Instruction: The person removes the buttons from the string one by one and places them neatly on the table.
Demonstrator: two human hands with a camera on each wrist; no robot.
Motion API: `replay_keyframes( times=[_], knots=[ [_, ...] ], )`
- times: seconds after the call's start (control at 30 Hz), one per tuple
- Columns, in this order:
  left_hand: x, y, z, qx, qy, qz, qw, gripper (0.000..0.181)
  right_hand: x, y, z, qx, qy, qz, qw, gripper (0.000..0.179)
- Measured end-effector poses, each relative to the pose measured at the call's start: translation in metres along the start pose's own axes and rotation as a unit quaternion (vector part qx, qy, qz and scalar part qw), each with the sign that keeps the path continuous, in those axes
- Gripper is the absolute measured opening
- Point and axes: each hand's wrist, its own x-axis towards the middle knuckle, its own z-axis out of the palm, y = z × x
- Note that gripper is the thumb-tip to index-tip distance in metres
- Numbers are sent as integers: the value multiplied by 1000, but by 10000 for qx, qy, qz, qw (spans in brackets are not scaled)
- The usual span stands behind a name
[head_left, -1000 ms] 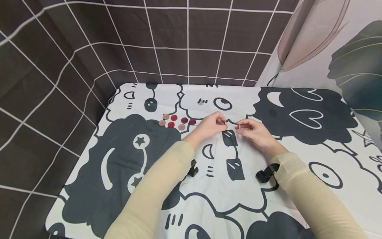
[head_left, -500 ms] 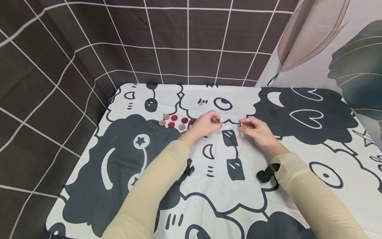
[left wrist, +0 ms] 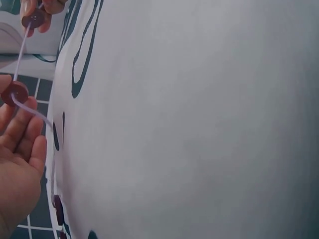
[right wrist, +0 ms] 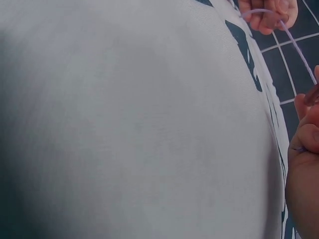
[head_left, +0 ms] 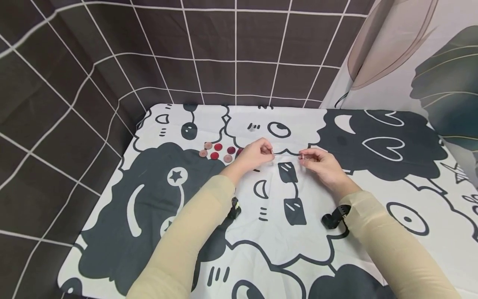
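My left hand point(head_left: 255, 154) pinches a round reddish button point(left wrist: 19, 93) between thumb and fingers. A thin pale purple cord point(left wrist: 21, 53) passes through this button, and its loose part droops toward the table in the left wrist view. The same cord runs across to a second reddish button point(left wrist: 33, 19), pinched by my right hand point(head_left: 319, 164). In the right wrist view the cord stretches between the two hands, and that second button point(right wrist: 312, 95) sits at the right fingertips, partly cut off by the frame edge. Both hands are apart, over the cloth's middle.
Several loose buttons point(head_left: 218, 147) in pink, red and dark red lie left of my left hand, the rightmost partly hidden by it. A black-and-white cartoon cloth point(head_left: 276, 245) covers the table. Dark gridded fabric point(head_left: 255, 79) hangs behind, with a leaf-patterned curtain point(head_left: 396, 54) at right.
My left hand has moved left with its button, widening the gap to the right hand. The right hand has shifted slightly right and keeps hold of its button.
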Motion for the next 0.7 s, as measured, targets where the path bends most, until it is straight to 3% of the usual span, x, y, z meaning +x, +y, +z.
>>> replay_keyframes(
  times=[0.2, 0.5, 0.7],
  knots=[
    [-1, -1, -4, 32, 97, -74, 9999, 21, -1, 0, 0, -1, 76, -78, 9999, 29],
    [-5, -8, -11, -33, 260, -284, 9993, 22, 1, 1, -2, -876, 250, 132, 9958, 38],
    [-9, -11, -16, 176, 392, -731, 9964, 22, 2, 4, -2, -652, 217, 90, 9976, 35]
  ],
)
